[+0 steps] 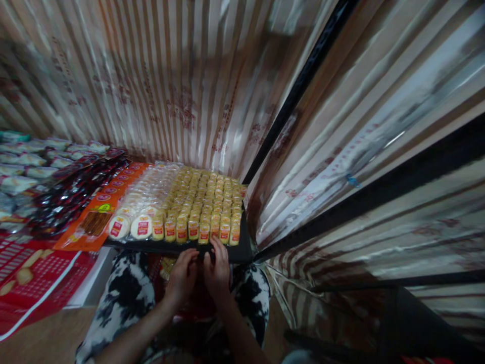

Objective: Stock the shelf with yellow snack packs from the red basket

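Rows of small yellow snack packets (197, 202) with red-and-white labels stand tightly packed on a black shelf (242, 250) in front of me. My right hand (217, 268) is at the shelf's front edge, fingers stretched forward. Its fingertips reach the bottom of a front-row packet and appear to touch it. My left hand (184, 275) is beside it, fingers loosely bent and their tips at the shelf edge. Neither hand visibly holds anything. White round packaged snacks (142, 227) with red labels stand in rows left of the yellow packets.
Further left lie orange snack bags (94, 222), dark shiny packets (71, 197) and white packets (22, 159). A red basket (49, 273) stands low at the left. Striped plastic sheeting (182, 76) hangs behind; black metal posts (295, 96) frame the right side.
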Motion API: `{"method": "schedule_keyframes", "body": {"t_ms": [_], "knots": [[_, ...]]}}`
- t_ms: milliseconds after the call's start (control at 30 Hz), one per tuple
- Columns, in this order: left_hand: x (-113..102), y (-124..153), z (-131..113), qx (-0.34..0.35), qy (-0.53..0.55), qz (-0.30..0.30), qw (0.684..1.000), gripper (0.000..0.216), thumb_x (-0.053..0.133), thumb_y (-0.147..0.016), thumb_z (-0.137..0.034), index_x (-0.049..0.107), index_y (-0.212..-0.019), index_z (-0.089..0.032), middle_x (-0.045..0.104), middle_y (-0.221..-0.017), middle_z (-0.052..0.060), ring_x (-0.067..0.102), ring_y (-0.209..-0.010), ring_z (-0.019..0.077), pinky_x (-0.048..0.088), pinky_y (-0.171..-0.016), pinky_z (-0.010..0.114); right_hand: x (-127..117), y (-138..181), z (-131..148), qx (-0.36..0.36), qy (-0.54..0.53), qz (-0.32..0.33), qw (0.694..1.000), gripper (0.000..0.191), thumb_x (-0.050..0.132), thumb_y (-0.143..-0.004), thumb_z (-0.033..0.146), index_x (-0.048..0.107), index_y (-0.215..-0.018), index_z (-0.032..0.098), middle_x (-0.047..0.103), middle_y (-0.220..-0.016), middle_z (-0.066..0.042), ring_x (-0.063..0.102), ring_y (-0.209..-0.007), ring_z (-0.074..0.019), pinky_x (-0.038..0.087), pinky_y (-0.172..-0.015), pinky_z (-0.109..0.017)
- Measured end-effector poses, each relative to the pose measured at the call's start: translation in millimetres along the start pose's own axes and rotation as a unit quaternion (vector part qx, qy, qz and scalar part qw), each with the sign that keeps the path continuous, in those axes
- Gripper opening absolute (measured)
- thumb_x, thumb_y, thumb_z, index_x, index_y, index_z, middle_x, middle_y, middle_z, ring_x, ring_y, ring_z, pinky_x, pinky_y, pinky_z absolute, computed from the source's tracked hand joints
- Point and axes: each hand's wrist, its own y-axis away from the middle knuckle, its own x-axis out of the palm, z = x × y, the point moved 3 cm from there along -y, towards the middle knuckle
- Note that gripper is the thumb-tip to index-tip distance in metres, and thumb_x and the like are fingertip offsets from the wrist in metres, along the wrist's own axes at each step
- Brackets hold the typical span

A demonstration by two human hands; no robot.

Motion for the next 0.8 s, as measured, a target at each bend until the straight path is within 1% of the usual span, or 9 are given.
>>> {"method": "schedule_keyframes", "body": {"t_ms": [100, 200, 300, 400, 500, 567, 667, 733, 800], "knots": [[5.2, -18.2, -5.0, -0.01, -0.009, -0.024, 1.0, 0.034, 0.04, -0.074, -0.016, 0.058, -0.103, -0.016, 0.059, -0.116, 0.011, 0.054, -0.111, 0.0199, 0.042, -0.099, 0.039, 15.7, 2.3, -3.8, 0.023, -0.003, 0.016, 1.0, 0.041, 0.034, -0.089, 0.024, 0.048, -0.126, 0.013, 0.054, -0.125, -0.014, 0.048, -0.118, -0.0216, 0.044, -0.095, -0.044], [10.2, -26.8, -5.9, -0.04, -0.005, -0.011, 0.999, 0.037, 0.04, -0.074, -0.014, 0.055, -0.108, -0.016, 0.06, -0.113, 0.01, 0.057, -0.107, 0.0183, 0.043, -0.096, 0.037, 23.0, -0.3, -7.5, 0.026, -0.009, 0.022, 0.999, 0.045, 0.036, -0.086, 0.021, 0.046, -0.129, 0.013, 0.054, -0.125, -0.013, 0.047, -0.119, -0.0211, 0.045, -0.095, -0.042], [15.4, -29.4, -3.7, -0.072, 0.011, 0.003, 0.997, 0.038, 0.04, -0.076, -0.014, 0.052, -0.113, -0.016, 0.061, -0.113, 0.01, 0.058, -0.105, 0.017, 0.045, -0.093, 0.034, 25.3, -2.1, -9.8, 0.062, -0.023, 0.009, 0.998, 0.048, 0.037, -0.083, 0.02, 0.045, -0.13, 0.013, 0.053, -0.126, -0.014, 0.049, -0.116, -0.0206, 0.049, -0.088, -0.037], [19.3, -31.8, -0.2, -0.104, 0.018, -0.005, 0.994, 0.041, 0.041, -0.078, -0.015, 0.05, -0.118, -0.014, 0.061, -0.113, 0.01, 0.059, -0.104, 0.0169, 0.047, -0.09, 0.031, 26.3, -3.1, -11.0, 0.096, -0.029, -0.01, 0.995, 0.048, 0.038, -0.081, 0.019, 0.048, -0.127, 0.012, 0.053, -0.125, -0.013, 0.051, -0.114, -0.0206, 0.049, -0.087, -0.035], [19.9, -35.7, 0.6, -0.111, 0.017, -0.022, 0.993, 0.046, 0.044, -0.078, -0.018, 0.045, -0.124, -0.014, 0.061, -0.11, 0.009, 0.06, -0.096, 0.0159, 0.047, -0.087, 0.03, 26.1, -4.9, -11.2, 0.106, -0.036, -0.024, 0.993, 0.047, 0.04, -0.079, 0.019, 0.049, -0.125, 0.012, 0.057, -0.119, -0.013, 0.055, -0.107, -0.021, 0.05, -0.086, -0.036], [18.8, -37.7, -0.8, -0.1, 0.021, -0.026, 0.994, 0.049, 0.046, -0.078, -0.022, 0.043, -0.126, -0.014, 0.061, -0.105, 0.008, 0.06, -0.09, 0.0157, 0.048, -0.086, 0.031, 24.4, -6.1, -10.6, 0.109, -0.045, -0.03, 0.993, 0.047, 0.041, -0.078, 0.019, 0.05, -0.124, 0.012, 0.06, -0.113, -0.013, 0.058, -0.101, -0.0206, 0.051, -0.082, -0.035], [17.0, -37.9, -5.3, -0.078, 0.029, -0.011, 0.996, 0.046, 0.046, -0.078, -0.03, 0.048, -0.121, -0.013, 0.061, -0.097, 0.008, 0.06, -0.087, 0.0176, 0.047, -0.086, 0.034, 18.9, -6.4, -6.4, 0.104, -0.052, -0.036, 0.993, 0.044, 0.041, -0.08, 0.019, 0.051, -0.122, 0.013, 0.061, -0.111, -0.013, 0.058, -0.1, -0.0205, 0.051, -0.081, -0.035], [15.6, -36.4, -9.5, -0.063, 0.03, 0.0, 0.998, 0.042, 0.047, -0.077, -0.037, 0.055, -0.111, -0.013, 0.061, -0.093, 0.008, 0.059, -0.086, 0.0194, 0.047, -0.085, 0.036, 13.8, -5.5, -1.3, 0.095, -0.052, -0.037, 0.993, 0.041, 0.039, -0.081, 0.019, 0.054, -0.119, 0.014, 0.062, -0.111, -0.012, 0.057, -0.101, -0.0206, 0.05, -0.084, -0.036], [12.9, -35.0, -14.7, -0.046, 0.021, -0.012, 0.999, 0.04, 0.049, -0.075, -0.042, 0.059, -0.101, -0.014, 0.06, -0.09, 0.007, 0.058, -0.086, 0.0207, 0.047, -0.084, 0.037, 8.0, -4.2, 4.7, 0.087, -0.052, -0.037, 0.994, 0.039, 0.038, -0.082, 0.019, 0.056, -0.117, 0.015, 0.062, -0.109, -0.011, 0.057, -0.102, -0.0203, 0.049, -0.088, -0.037]]}}
